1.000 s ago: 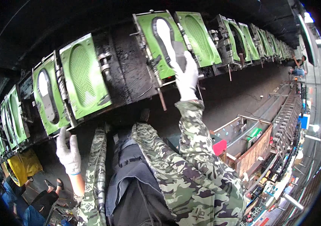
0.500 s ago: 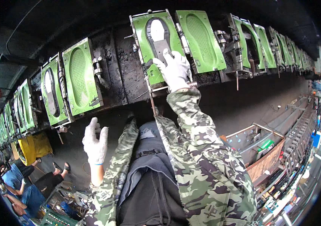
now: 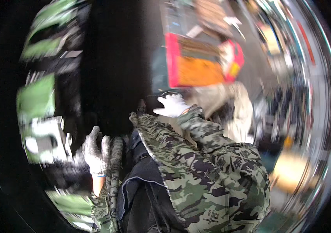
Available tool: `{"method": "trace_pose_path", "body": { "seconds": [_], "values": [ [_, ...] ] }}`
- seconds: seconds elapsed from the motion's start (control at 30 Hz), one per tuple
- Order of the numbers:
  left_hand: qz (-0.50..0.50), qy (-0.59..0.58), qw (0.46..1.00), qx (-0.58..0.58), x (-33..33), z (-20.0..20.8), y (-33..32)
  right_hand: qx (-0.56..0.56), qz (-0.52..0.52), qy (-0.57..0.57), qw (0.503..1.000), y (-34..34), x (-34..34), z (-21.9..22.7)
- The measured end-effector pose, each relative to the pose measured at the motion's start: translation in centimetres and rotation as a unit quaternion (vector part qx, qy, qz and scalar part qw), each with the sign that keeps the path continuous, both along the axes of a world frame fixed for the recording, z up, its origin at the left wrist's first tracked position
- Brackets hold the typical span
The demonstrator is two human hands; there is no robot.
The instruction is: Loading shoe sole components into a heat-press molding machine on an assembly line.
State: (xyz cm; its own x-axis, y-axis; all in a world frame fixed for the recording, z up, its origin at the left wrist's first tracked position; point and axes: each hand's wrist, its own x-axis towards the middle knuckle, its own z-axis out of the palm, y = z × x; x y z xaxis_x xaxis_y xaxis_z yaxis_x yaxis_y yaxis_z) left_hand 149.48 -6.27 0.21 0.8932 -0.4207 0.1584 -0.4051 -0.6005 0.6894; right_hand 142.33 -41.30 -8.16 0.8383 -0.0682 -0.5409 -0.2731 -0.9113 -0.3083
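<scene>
My left hand [image 3: 96, 153], in a pale knit glove, is raised with thumb and fingers apart and holds nothing that I can see. Closest to it are the blurred green moulds [image 3: 37, 99] along the left side. A whitish piece [image 3: 41, 143] lies over one of them, too smeared to name. My right hand [image 3: 172, 105], in a white glove, reaches forward with its fingers spread. Its palm side is partly hidden, but nothing shows in its grasp. Just beyond it stands an orange and brown box-like thing with a bright red-pink edge [image 3: 173, 62].
Rumpled beige cloth [image 3: 241, 108] lies beside my right forearm. Blurred shelving and goods [image 3: 282, 105] run along the right, with a pale yellow rounded thing [image 3: 289, 173] lower down. A dark strip of floor [image 3: 111, 70] separates the moulds from the right-hand side.
The view has swung to the right, putting the moulds at the left edge. My right hand has come off the mould with the shoe sole and is now near the red-edged box-like thing.
</scene>
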Motion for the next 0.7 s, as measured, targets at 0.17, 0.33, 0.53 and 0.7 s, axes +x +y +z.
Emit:
{"method": "trace_pose_path", "body": {
  "seconds": [0.17,0.33,0.53,0.7],
  "values": [
    [-0.32,0.037,0.945,0.057,11.0,-3.1,-13.6,-0.014,-0.332,0.031,0.943,-0.9,-7.4,-6.6],
    [-0.504,0.044,0.851,0.143,11.6,-5.4,-32.2,0.068,-0.683,-0.201,0.699,0.1,-13.6,-8.7],
    [-0.598,0.105,0.775,0.175,6.5,-5.3,-47.2,-0.094,-0.806,-0.274,0.517,-4.5,-14.9,-10.6],
    [-0.625,0.131,0.748,0.182,3.5,-6.0,-48.9,-0.073,-0.831,-0.103,0.541,-13.5,-12.9,-12.4]
  ]
}}
